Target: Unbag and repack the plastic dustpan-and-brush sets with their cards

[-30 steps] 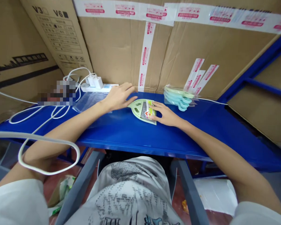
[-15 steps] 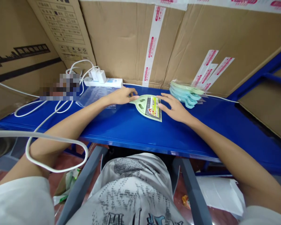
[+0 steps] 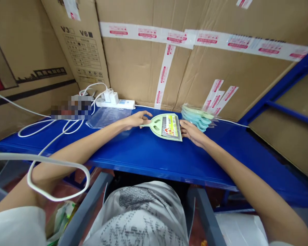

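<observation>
A light green dustpan with a grey-bristled brush and a yellow-and-white label is held over the blue table, its handle pointing left. My left hand grips the handle end between thumb and fingers. At the dustpan's wide right edge, my right hand has its fingers closed on the rim. Just behind my right hand lies a stack of green and blue dustpans in clear wrapping.
A white power strip with plugs stands at the back left, near a clear plastic bag. White cables loop across the left side. Taped cardboard rises behind the table, and a blue metal frame is at right.
My right hand has gone from spread fingers over the label to holding the dustpan's right edge. The dustpan appears slightly raised and turned. The camera view has tilted upward.
</observation>
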Action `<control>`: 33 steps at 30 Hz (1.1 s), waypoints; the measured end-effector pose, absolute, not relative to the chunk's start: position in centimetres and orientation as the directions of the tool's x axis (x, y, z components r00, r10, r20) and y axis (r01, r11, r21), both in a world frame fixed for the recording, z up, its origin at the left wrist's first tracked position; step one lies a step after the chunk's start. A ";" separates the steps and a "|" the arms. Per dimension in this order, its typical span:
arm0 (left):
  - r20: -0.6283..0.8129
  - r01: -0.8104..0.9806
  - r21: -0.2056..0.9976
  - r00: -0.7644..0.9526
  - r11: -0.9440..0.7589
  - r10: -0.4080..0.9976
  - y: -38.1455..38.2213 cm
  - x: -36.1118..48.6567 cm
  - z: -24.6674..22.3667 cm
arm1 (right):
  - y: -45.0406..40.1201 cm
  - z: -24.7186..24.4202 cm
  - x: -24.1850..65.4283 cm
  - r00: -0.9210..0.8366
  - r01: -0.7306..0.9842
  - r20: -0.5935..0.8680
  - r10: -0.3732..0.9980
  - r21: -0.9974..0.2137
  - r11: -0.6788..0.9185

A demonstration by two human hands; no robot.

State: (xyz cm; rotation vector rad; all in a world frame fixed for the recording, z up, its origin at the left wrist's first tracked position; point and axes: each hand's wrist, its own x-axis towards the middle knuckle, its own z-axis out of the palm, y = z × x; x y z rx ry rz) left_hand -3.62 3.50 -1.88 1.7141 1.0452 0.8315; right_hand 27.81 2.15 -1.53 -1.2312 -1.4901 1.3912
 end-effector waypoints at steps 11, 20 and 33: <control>0.139 0.183 0.958 0.378 -0.221 0.915 2.4 -1.3 -2.9 | 1.0 -1.6 25.8 -0.186 -0.179 -0.178 0.966 -0.961 -0.212; 0.164 0.208 0.951 0.289 -0.229 0.943 1.6 -0.7 -2.7 | 1.2 -2.7 26.1 -0.148 0.023 0.061 0.987 -0.998 0.065; 0.162 0.464 0.844 0.260 -0.271 0.952 3.1 -3.1 -0.1 | 1.7 -2.7 26.8 -0.049 0.034 0.191 0.980 -0.981 0.192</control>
